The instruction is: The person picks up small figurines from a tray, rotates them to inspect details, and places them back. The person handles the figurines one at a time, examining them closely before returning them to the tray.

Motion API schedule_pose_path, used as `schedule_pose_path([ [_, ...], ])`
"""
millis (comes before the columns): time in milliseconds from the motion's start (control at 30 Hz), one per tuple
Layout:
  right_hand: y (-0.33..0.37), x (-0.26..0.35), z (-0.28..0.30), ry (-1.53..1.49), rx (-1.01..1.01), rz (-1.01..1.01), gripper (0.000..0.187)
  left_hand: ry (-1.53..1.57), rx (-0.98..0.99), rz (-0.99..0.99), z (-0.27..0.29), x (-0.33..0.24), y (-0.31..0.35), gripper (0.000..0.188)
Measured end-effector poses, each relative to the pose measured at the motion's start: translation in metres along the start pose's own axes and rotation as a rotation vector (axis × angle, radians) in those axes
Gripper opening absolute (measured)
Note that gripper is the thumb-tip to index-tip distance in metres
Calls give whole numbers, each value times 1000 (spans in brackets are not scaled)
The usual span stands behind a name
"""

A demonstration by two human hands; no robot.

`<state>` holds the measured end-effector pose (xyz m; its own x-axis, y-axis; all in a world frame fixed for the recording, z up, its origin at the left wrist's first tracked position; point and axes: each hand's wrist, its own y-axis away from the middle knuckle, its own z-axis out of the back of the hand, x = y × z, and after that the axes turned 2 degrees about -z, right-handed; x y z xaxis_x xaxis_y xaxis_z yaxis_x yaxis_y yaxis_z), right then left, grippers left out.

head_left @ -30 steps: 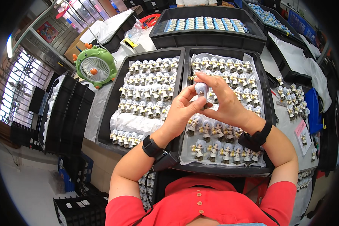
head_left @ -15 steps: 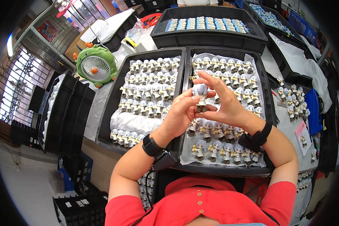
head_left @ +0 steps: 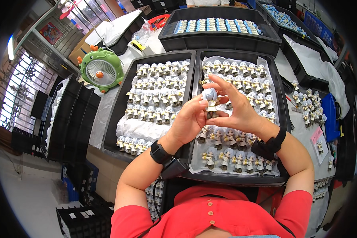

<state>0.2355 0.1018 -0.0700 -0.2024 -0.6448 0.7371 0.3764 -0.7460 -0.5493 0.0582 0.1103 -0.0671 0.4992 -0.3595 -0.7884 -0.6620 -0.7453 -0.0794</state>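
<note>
Between my hands, above the right tray, is a small figurine (head_left: 211, 104) with pale grey-blue hair, a white coat and dark legs. My left hand (head_left: 189, 120) grips its left side, with the thumb near the head. My right hand (head_left: 240, 110) curves round the other side; its thumb is low by the feet and its index finger arches above the head. Rows of similar figurines lie on white lining in the black left tray (head_left: 116, 119) and the black right tray (head_left: 234, 178). My hands hide part of the right tray's middle rows.
A green fan (head_left: 102, 72) stands at the left. Behind the trays is a deep black bin (head_left: 222, 42) of blue and white pieces. Loose figurines (head_left: 308, 104) cluster on the right of the table, near a blue container (head_left: 330, 115). Black trays (head_left: 69, 119) are stacked at far left.
The figurine has turned and tilted slightly between my fingers. My left fingers have shifted a little along it; my right hand stays almost in place.
</note>
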Motion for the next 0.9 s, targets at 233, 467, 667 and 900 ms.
schedule_pose_path([
  [233,-1,1,0,-9,13,-10,94,18,37,-8,-1,-1,0,49],
  [467,0,0,0,-5,9,-18,93,42,52,0,3,1,0,51],
  [667,0,0,-1,2,20,-13,94,26,42,-8,3,1,0,50],
  [900,0,1,0,71,12,26,85,25,27,-5,5,2,1,49],
])
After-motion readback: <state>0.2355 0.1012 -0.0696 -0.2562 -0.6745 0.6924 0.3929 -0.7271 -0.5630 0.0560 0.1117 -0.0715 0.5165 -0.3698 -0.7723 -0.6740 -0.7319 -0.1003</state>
